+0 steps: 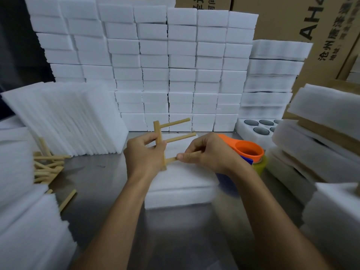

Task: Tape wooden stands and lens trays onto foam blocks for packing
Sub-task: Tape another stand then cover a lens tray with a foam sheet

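Head view: the pale wooden stand (163, 141), an upright bar with three dowel prongs, is held in the air just above the flat white foam block (183, 184) lying on the grey metal table (101, 184); its bar runs away from the person and its prongs point right; the left hand (143, 154) has fingers curled round the bar, and the right hand (204, 152) pinches the nearest prong between thumb and fingers, so both hands are clamped on the stand; the block lies directly beneath, so laying the stand flat looks like a short drop; the orange tape dispenser (246, 150) sits just beyond the right hand, the nearer one to reach it; loose wooden sticks (46, 166) lie at left; stacked white foam blocks (175, 71) wall the back, brown cartons (311, 26) behind them.
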The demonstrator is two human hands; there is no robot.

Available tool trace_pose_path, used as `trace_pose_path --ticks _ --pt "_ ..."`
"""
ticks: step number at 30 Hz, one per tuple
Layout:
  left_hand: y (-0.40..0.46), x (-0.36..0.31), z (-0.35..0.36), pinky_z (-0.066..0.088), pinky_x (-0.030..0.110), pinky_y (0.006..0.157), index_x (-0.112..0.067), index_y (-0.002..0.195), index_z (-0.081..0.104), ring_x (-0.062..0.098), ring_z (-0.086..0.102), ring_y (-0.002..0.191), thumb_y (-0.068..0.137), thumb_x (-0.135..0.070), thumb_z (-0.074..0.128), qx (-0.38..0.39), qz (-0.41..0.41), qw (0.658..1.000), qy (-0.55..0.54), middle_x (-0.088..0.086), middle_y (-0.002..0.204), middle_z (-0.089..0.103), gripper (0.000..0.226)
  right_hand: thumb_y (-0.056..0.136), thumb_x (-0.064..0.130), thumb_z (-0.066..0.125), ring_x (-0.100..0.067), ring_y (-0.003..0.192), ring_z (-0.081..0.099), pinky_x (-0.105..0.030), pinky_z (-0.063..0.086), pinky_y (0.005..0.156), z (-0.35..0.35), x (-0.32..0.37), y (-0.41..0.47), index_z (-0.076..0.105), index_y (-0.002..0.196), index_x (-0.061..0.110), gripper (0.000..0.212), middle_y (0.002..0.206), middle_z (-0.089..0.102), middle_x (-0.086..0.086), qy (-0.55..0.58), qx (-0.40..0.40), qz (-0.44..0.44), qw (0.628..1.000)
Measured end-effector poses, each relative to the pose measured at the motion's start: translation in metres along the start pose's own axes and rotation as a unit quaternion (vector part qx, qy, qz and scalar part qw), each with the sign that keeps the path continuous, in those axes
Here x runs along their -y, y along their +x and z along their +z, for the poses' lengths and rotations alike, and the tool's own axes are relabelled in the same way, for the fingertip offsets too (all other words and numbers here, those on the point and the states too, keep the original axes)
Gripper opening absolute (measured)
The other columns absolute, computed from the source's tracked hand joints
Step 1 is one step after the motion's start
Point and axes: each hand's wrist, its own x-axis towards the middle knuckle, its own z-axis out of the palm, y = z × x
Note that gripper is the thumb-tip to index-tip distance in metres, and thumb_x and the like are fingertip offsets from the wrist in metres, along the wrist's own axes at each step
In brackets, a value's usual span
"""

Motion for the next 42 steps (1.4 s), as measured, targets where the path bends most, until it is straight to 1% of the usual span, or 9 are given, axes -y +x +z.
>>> trace_pose_path --ticks 4,17,21,24,27,29,31,35,42 --pt "0.005 0.01 -0.001 0.052 0.018 0.068 -0.02 0.09 0.077 0.006 0.068 0.085 0.082 -0.03 0.078 0.012 0.002 0.997 0.081 -0.011 0.087 0.072 0.013 0.078 0.039 0.084 0.002 0.049 0.05 -0.011 0.036 0.048 0.002 -0.004 -0.001 0.079 0.075 0.014 0.025 0.053 0.061 0.013 -0.02 0.021 0.019 0.999" --pt "0.009 0.018 -0.003 0.039 0.006 0.041 -0.027 0.088 0.072 0.001 0.064 0.072 0.075 -0.015 0.076 0.027 -0.059 0.998 0.028 -0.011 0.082 0.07 0.018 0.072 0.041 0.086 0.006 0.057 0.058 -0.008 0.041 0.05 0.002 -0.008 0.001 0.08 0.076 0.02 0.022 0.065 0.071 0.01 -0.009 0.031 0.01 0.999" --pt "0.012 0.022 -0.007 0.043 0.014 0.056 -0.025 0.105 0.071 0.007 0.063 0.09 0.075 -0.02 0.076 0.039 -0.064 0.997 0.022 -0.009 0.099 0.066 0.031 0.067 0.046 0.089 0.002 0.056 0.057 -0.012 0.044 0.052 0.001 -0.011 0.001 0.075 0.068 0.017 0.032 0.065 0.07 0.006 -0.016 0.03 0.012 0.999" --pt "0.014 0.025 -0.009 0.042 0.019 0.067 -0.029 0.117 0.064 0.011 0.058 0.105 0.077 -0.025 0.078 0.058 -0.077 0.995 0.01 -0.01 0.116 0.057 0.043 0.072 0.057 0.082 -0.001 0.052 0.048 -0.015 0.04 0.051 0.003 -0.016 0.005 0.061 0.057 0.019 0.046 0.055 0.056 0.01 0.021 -0.078 0.014 0.997" --pt "0.014 0.028 -0.01 0.039 0.021 0.081 -0.032 0.137 0.051 0.015 0.051 0.12 0.08 -0.038 0.076 0.091 -0.096 0.991 -0.009 -0.009 0.13 0.049 0.062 0.079 0.063 0.071 0.0 0.091 0.056 -0.022 0.044 0.076 0.008 -0.019 0.009 0.066 0.097 0.034 0.034 0.104 0.063 0.011 0.024 -0.167 0.013 0.986" --pt "0.014 0.03 -0.007 0.034 0.019 0.09 -0.028 0.146 0.042 0.011 0.047 0.129 0.087 -0.042 0.068 0.118 -0.117 0.985 -0.036 -0.007 0.146 0.043 0.066 0.08 0.067 0.066 -0.009 0.13 0.043 -0.033 0.039 0.104 0.015 -0.02 0.008 0.054 0.13 0.043 0.057 0.141 0.047 0.009 0.033 -0.103 0.018 0.994" --pt "0.013 0.031 -0.004 0.033 0.013 0.09 -0.03 0.142 0.046 0.002 0.05 0.125 0.091 -0.04 0.063 0.141 -0.12 0.982 -0.039 -0.009 0.146 0.043 0.054 0.08 0.07 0.065 -0.011 0.145 0.028 -0.038 0.028 0.117 0.022 -0.02 0.007 0.048 0.141 0.042 0.07 0.157 0.032 0.011 0.013 -0.035 0.03 0.999" --pt "0.014 0.036 0.0 0.027 0.023 0.097 -0.022 0.156 0.022 0.013 0.034 0.142 0.092 -0.04 0.062 0.156 -0.133 0.979 -0.018 -0.007 0.159 0.029 0.078 0.075 0.069 0.072 -0.01 0.147 0.026 -0.029 0.026 0.113 0.024 -0.023 0.009 0.053 0.143 0.03 0.081 0.161 0.021 0.017 -0.003 0.001 0.057 0.998" --pt "0.018 0.04 0.002 0.036 0.031 0.105 -0.028 0.154 0.026 0.012 0.042 0.131 0.084 -0.041 0.068 0.163 -0.123 0.978 -0.04 -0.013 0.148 0.038 0.083 0.072 0.067 0.074 -0.009 0.142 0.032 -0.024 0.027 0.103 0.018 -0.024 0.012 0.055 0.141 0.024 0.083 0.158 0.028 0.013 -0.009 0.005 0.044 0.999"
